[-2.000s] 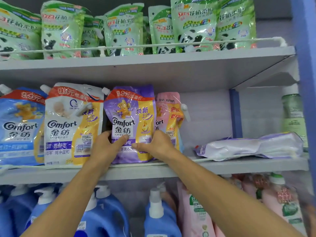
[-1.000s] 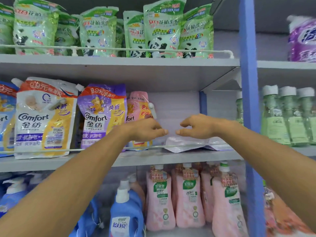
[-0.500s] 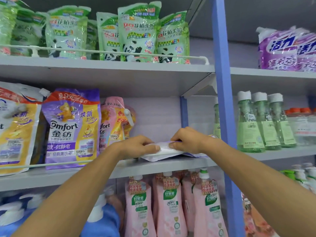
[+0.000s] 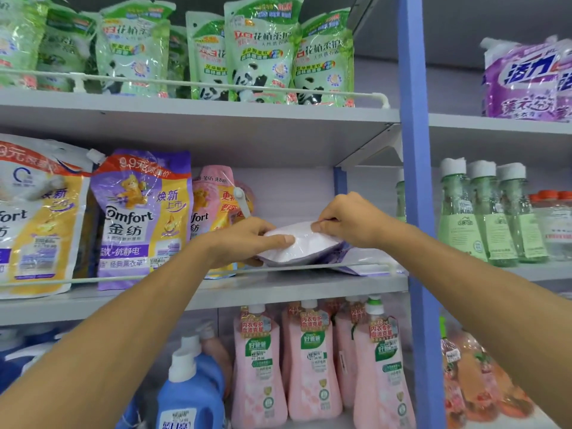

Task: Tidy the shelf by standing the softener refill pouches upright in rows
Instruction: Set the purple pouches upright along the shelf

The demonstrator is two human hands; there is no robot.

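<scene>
A white-and-purple refill pouch (image 4: 305, 246) lies tilted on the middle shelf (image 4: 278, 289), its near end raised off the board. My left hand (image 4: 247, 239) grips its left end, thumb on top. My right hand (image 4: 349, 221) pinches its upper right edge. Another flat pouch (image 4: 368, 263) lies under it, mostly hidden. To the left stand an upright pink pouch (image 4: 216, 209), a purple Comfort pouch (image 4: 142, 218) and a white-and-yellow pouch (image 4: 37, 218).
A thin rail (image 4: 93, 278) runs along the shelf front. A blue upright post (image 4: 414, 181) bounds the bay on the right, with green bottles (image 4: 483, 212) beyond it. Green panda pouches (image 4: 260, 51) fill the shelf above; pink bottles (image 4: 309, 360) stand below.
Both hands left the upright purple pouch, moved right to the flat pouch, took hold of it and lifted its near end. The camera panned right.
</scene>
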